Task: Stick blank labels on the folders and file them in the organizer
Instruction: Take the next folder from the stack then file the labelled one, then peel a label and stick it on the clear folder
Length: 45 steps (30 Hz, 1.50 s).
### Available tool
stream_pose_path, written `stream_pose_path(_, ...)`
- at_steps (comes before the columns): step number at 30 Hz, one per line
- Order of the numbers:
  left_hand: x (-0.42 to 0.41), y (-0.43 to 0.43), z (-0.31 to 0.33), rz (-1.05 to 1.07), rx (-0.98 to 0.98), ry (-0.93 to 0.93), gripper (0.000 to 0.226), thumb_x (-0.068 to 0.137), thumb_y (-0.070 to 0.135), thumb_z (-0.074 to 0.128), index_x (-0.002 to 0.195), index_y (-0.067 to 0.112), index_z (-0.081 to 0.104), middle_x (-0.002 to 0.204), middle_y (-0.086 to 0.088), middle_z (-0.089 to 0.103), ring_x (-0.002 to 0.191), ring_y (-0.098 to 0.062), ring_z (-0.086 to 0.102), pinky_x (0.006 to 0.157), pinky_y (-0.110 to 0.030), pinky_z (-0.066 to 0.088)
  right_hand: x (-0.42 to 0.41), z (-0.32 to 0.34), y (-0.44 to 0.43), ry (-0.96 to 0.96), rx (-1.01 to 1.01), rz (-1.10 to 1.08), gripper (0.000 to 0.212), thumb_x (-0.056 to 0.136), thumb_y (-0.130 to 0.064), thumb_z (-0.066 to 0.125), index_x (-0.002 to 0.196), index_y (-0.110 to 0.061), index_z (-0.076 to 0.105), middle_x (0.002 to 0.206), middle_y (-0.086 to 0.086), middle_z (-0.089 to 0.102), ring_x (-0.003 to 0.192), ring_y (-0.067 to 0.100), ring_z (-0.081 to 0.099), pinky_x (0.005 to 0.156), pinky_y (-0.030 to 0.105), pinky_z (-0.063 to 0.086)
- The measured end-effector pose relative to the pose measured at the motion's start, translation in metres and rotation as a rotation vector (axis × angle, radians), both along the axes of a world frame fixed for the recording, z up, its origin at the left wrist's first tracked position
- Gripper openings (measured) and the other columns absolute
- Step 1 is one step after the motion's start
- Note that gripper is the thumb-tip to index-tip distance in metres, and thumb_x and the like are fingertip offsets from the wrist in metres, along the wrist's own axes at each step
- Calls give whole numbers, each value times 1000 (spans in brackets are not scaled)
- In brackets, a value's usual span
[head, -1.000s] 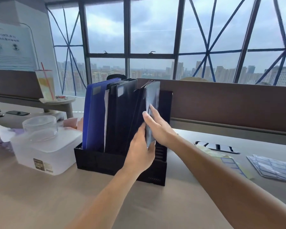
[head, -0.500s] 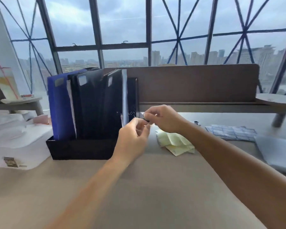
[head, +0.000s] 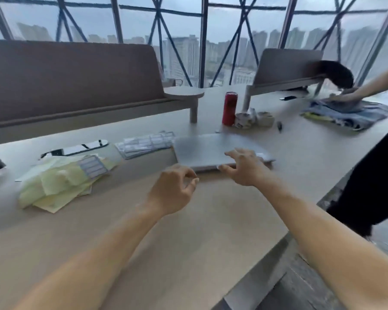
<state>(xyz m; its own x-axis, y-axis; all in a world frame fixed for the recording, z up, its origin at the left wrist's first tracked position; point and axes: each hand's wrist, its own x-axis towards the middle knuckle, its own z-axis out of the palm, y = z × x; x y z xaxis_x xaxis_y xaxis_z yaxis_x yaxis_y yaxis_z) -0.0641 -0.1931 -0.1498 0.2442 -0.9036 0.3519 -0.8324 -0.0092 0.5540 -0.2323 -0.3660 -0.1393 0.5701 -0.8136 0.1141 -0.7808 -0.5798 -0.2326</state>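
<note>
A flat grey folder (head: 206,148) lies on the table just beyond my hands. My right hand (head: 244,167) hovers at its near right edge with fingers spread, fingertips at or just above the cover; motion blur hides whether they touch. My left hand (head: 174,189) is a little nearer to me, left of the folder's near corner, fingers loosely curled and holding nothing. Sheets of blank labels (head: 146,144) lie left of the folder. One more label sheet (head: 92,167) rests on a heap of pale yellow backing papers (head: 58,186). The organizer is out of view.
A phone (head: 76,149) lies behind the yellow papers. A red can (head: 230,108) and tape rolls (head: 254,118) stand behind the folder. At the far right another person (head: 372,180) handles cloth (head: 349,113). The table edge (head: 285,240) runs diagonally at the right.
The view has swung right, away from the organizer. Both hands left the organizer and moved to the grey folder on the table.
</note>
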Motion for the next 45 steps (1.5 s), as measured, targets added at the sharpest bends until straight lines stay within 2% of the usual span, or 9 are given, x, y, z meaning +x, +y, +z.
stream_pose_path(4, -9, -51, -18, -26, 100, -170, 47, 90, 34, 65, 132, 13, 56, 135, -7, 53, 132, -26, 41, 108, -23, 23, -22, -28, -16, 89, 11, -13, 70, 89, -69, 43, 149, -34, 34, 158, -2, 32, 147, 25, 22, 117, 48, 20)
stream_pose_path(8, -7, -80, -23, 8, 183, -382, 66, 94, 46, 55, 151, 24, 31, 160, 2, 28, 150, -22, 16, 119, -36, 12, -28, -32, -2, -83, -212, 112, 37, 91, -47, 57, 124, -32, 63, 126, -5, 63, 118, 26, 52, 100, 41, 35)
stream_pose_path(11, -1, -82, -18, -96, 201, -418, 53, 96, 43, 48, 145, 24, 44, 151, 2, 45, 140, -22, 39, 113, -36, 32, -38, -37, 9, -234, -182, 335, 24, 87, -33, 68, 109, -25, 73, 104, -4, 72, 93, 21, 61, 84, 30, 45)
stream_pose_path(17, 23, -46, -28, -167, -10, -534, 41, 94, 43, 38, 100, 24, 75, 106, 4, 75, 92, -24, 73, 67, -41, 60, -59, -19, -9, -326, 40, 195, 31, 91, -37, 66, 117, -20, 69, 120, 2, 67, 113, 20, 61, 91, 26, 41)
stream_pose_path(21, 38, -19, -26, -138, 21, -455, 45, 87, 55, 47, 107, 25, 73, 112, 9, 72, 103, -17, 67, 87, -35, 56, -60, -15, -20, -250, 210, -74, 50, 94, -46, 58, 135, -17, 55, 124, 5, 61, 119, 24, 56, 101, 33, 42)
stream_pose_path(25, 41, -9, -27, -108, 159, -415, 64, 83, 63, 42, 132, 26, 60, 131, 4, 60, 123, -21, 52, 106, -40, 41, -46, -10, -11, -622, 562, -217, 50, 90, -36, 67, 134, -17, 54, 125, 9, 60, 112, 24, 59, 101, 40, 49)
stream_pose_path(33, 34, -1, -19, -79, 14, -666, 44, 86, 20, 48, 129, 17, 59, 119, -9, 67, 98, -36, 66, 76, -48, 57, -26, 25, 19, -1120, 1094, -232, 38, 92, 11, 54, 125, -9, 47, 97, 14, 57, 79, 23, 60, 61, 30, 59)
stream_pose_path(41, 58, 32, 7, -52, -484, -697, 38, 79, -4, 56, 112, 11, 69, 113, -7, 73, 104, -26, 69, 98, -53, 46, -39, 44, 24, -845, 855, -211, 32, 93, -31, 67, 118, -13, 58, 108, 9, 64, 75, 21, 68, 62, 32, 57)
stream_pose_path(45, 67, 69, 19, -159, -592, -796, 31, 84, -6, 60, 108, 7, 75, 115, -7, 72, 110, -26, 67, 104, -62, 39, -23, 38, 36, -899, 1085, -164, 36, 94, -41, 62, 116, -12, 62, 89, 4, 70, 67, 18, 68, 60, 33, 60)
